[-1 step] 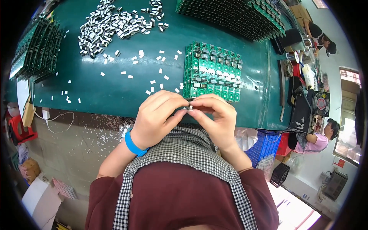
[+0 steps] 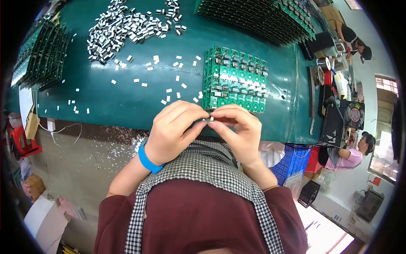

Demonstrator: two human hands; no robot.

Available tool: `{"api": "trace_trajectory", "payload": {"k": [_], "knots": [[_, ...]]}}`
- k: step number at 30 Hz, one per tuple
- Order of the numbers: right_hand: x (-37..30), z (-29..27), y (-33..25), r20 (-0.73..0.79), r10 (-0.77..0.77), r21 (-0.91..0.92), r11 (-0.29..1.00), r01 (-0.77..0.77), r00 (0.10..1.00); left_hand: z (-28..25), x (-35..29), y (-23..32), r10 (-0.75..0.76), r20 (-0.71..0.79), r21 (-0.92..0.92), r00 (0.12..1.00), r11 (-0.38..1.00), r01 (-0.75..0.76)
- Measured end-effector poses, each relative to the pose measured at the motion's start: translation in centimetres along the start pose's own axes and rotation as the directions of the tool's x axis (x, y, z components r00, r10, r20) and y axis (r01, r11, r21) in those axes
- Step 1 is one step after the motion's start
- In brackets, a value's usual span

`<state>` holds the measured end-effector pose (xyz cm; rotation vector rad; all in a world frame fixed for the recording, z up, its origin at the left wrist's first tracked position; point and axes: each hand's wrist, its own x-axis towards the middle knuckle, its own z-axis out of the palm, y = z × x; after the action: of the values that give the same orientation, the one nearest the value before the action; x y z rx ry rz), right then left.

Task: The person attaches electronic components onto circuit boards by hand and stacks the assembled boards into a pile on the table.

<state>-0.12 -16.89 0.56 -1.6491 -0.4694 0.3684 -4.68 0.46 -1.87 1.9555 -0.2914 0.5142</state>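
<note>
Over the near edge of the green table (image 2: 127, 103), the person's left hand (image 2: 175, 129) and right hand (image 2: 239, 129) meet, thumb and forefinger of each pinching a small pale piece (image 2: 211, 119) between their tips; its details are too small to tell. The stacked circuit boards (image 2: 237, 80) lie just beyond the knuckles, and loose white tabs (image 2: 136, 80) are strewn to the left, below a heap of small blocks (image 2: 127, 31). With so little to grip, the piece could slip if either pinch loosens, and, held so near the edge, might drop onto the checked apron (image 2: 198, 163) or the floor (image 2: 93, 178). Uneven pressure from the two thumbs could also twist it askew.
</note>
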Motion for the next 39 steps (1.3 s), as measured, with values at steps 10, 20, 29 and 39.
{"api": "trace_trajectory", "payload": {"k": [10,20,29,39], "knots": [[-0.1,-0.3,0.4,-0.006,-0.394,-0.357,0.859,0.366,0.919,0.7,0.1,0.0,-0.046,-0.019,-0.148,0.999,0.988,0.043],[0.1,-1.9,0.1,0.177,-0.376,-0.243,0.879,0.411,0.91,0.6,0.4,-1.1,0.241,0.021,-0.17,0.97,0.957,-0.235],[0.3,-1.8,-0.2,0.208,-0.414,-0.396,0.793,0.463,0.886,0.7,0.3,-0.4,0.144,0.028,-0.134,0.989,0.981,-0.139],[-0.2,-1.3,0.0,0.099,-0.525,-0.474,0.722,0.504,0.845,0.9,0.1,-0.6,0.21,-0.032,0.005,0.977,0.978,-0.21]]}}
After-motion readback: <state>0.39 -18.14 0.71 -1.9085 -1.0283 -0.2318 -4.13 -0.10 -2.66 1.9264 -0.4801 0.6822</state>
